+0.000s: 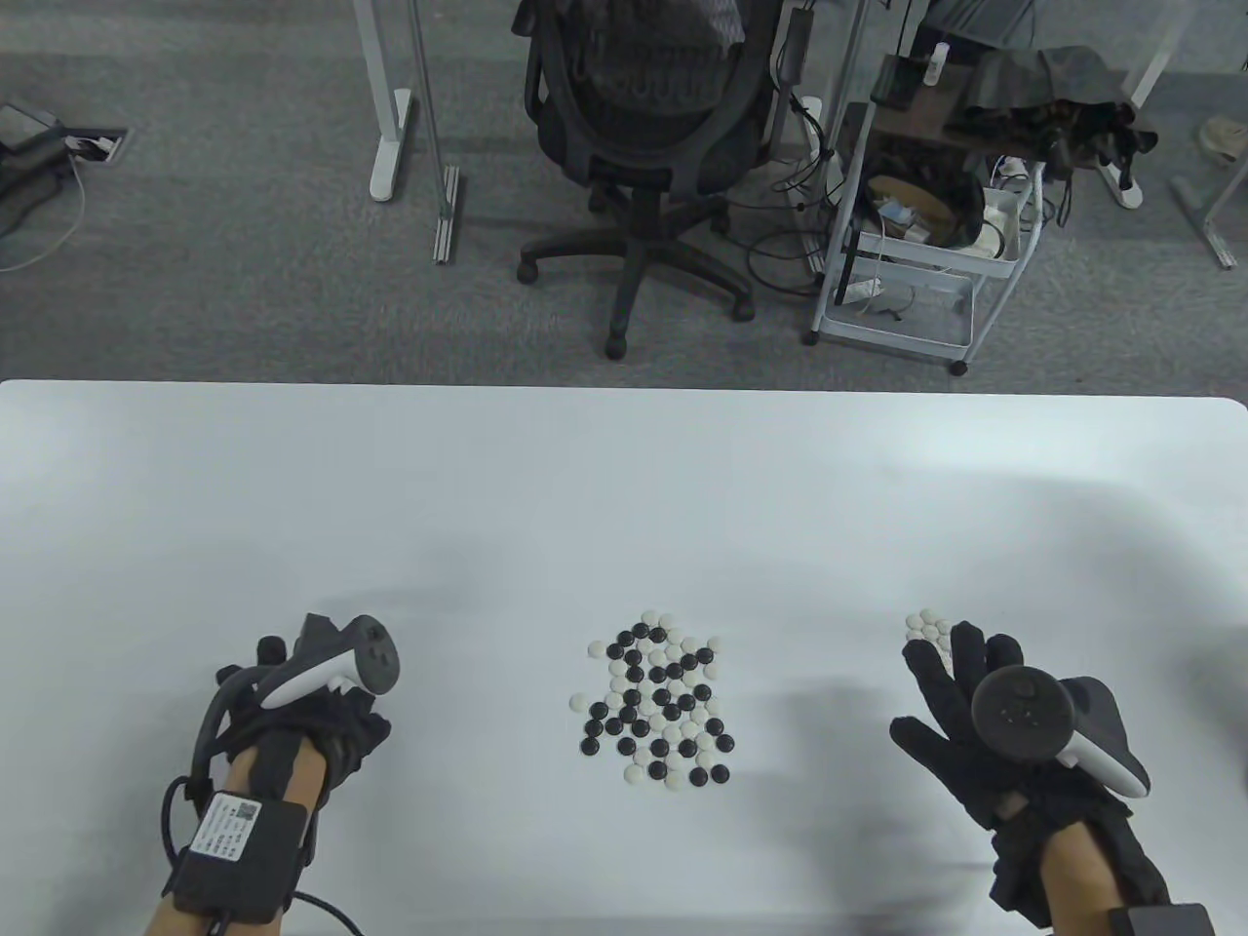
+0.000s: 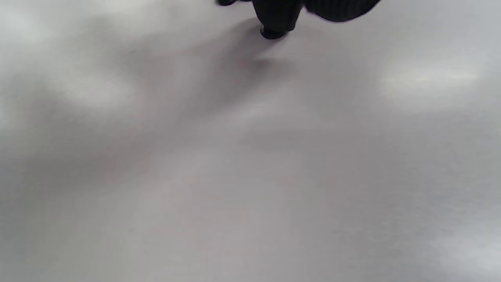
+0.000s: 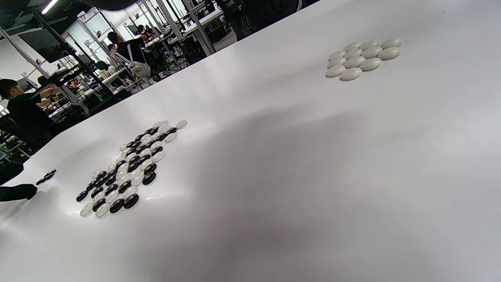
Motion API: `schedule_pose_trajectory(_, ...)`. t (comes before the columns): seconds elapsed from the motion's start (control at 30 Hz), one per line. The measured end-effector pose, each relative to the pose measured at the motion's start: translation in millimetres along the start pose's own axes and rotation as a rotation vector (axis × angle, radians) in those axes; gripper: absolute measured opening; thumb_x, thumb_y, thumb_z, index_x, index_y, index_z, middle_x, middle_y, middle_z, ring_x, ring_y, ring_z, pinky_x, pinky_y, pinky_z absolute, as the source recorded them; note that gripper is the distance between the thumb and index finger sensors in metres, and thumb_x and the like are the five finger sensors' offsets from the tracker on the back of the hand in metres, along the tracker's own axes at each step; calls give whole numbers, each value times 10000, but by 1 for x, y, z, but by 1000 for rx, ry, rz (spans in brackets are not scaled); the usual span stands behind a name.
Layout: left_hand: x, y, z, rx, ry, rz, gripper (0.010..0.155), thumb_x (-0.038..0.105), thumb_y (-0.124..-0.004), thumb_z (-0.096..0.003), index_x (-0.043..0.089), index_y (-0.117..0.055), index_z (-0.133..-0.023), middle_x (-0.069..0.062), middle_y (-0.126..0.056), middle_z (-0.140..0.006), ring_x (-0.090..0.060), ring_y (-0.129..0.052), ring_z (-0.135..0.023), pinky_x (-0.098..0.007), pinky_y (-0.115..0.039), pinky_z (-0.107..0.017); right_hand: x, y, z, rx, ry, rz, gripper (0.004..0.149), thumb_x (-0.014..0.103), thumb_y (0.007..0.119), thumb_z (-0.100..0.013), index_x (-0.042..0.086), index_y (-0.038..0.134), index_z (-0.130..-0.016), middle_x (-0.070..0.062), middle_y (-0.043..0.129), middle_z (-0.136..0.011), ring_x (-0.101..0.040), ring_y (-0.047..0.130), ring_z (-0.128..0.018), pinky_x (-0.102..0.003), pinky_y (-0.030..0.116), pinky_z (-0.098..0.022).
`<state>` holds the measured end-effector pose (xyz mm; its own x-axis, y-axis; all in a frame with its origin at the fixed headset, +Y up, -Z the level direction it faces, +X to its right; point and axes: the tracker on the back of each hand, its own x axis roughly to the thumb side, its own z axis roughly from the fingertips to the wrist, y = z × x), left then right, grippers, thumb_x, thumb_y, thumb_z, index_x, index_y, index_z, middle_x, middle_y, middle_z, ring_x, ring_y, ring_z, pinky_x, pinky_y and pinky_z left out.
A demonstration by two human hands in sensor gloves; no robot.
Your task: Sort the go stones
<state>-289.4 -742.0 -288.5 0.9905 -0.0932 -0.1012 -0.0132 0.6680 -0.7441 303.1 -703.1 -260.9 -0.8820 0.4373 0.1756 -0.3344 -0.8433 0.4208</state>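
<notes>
A mixed pile of black and white Go stones (image 1: 658, 700) (image 3: 125, 172) lies at the table's middle front. A small cluster of white stones (image 1: 927, 626) (image 3: 362, 58) sits to the right. My right hand (image 1: 951, 682) hovers just below that cluster with its fingers spread and nothing in them. My left hand (image 1: 263, 668) is far left, fingers curled down under its tracker. In the left wrist view its fingertips (image 2: 278, 15) pinch a black stone (image 2: 272, 33) at the table surface. A few black stones (image 3: 46, 176) lie beside that hand in the right wrist view.
The white table (image 1: 624, 507) stretches bare behind the stones. Beyond its far edge stand an office chair (image 1: 648, 127) and a wire cart (image 1: 916, 224). People work at desks in the background of the right wrist view.
</notes>
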Motion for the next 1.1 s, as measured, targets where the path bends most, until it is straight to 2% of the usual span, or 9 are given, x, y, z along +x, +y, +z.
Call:
schedule_pose_trajectory(0.17, -19, -5, -9, 7, 12, 82, 639, 424, -418, -563, 257, -331, -1175, -325, 166, -1081, -591, 173, -904, -837, -6, -576, 0, 0, -1, 5, 3, 1, 789, 541, 469, -563, 117, 140, -1141, -326, -88, -1058, -594, -109, -866, -810, 47, -527)
schedule_pose_trajectory(0.47, -19, -1, -19, 17, 25, 95, 637, 426, -405, -565, 282, -269, -1170, -322, 201, -1066, -588, 192, -898, -836, 3, -580, 1, 1, -1, 15, 12, 3, 790, 542, 468, -563, 116, 138, -1141, -328, -91, -1056, -595, -110, -865, -810, 48, -526)
schedule_pose_trajectory(0.63, -8, 17, -6, 87, -35, 131, 668, 452, -378, -550, 276, -259, -1184, -319, 219, -1057, -587, 211, -891, -838, 13, -574, 1, -1, 0, 10, 8, -2, 792, 541, 469, -563, 115, 136, -1141, -327, -90, -1056, -596, -109, -864, -810, 48, -526)
schedule_pose_trajectory(0.67, 0, 22, -1, 109, -67, 130, 674, 460, -380, -549, 271, -280, -1188, -319, 217, -1061, -589, 209, -892, -839, 11, -573, 2, -1, 0, 9, 7, -2, 787, 541, 469, -563, 118, 138, -1139, -327, -90, -1057, -596, -109, -865, -810, 48, -526)
schedule_pose_trajectory(0.87, 57, 30, 21, 80, -190, -33, 691, 477, -413, -566, 201, -511, -1193, -345, 114, -1114, -607, 151, -907, -841, -31, -570, 2, -1, 0, 6, 3, -2, 791, 541, 469, -563, 114, 138, -1141, -328, -90, -1057, -595, -109, -865, -810, 47, -526)
schedule_pose_trajectory(1.0, 104, 32, 36, 89, -275, -150, 676, 479, -445, -578, 200, -550, -1185, -380, 57, -1127, -626, 101, -921, -844, -59, -569, 2, 0, 0, 9, 2, -1, 790, 541, 469, -563, 116, 139, -1141, -327, -90, -1057, -595, -109, -865, -810, 48, -526)
schedule_pose_trajectory(1.1, 136, 29, 46, 58, -359, -215, 657, 470, -468, -588, 197, -617, -1167, -394, 10, -1136, -633, 69, -926, -844, -82, -569, 2, 0, 0, 8, -1, -1, 788, 541, 470, -564, 117, 142, -1141, -328, -89, -1057, -595, -110, -865, -809, 49, -527)
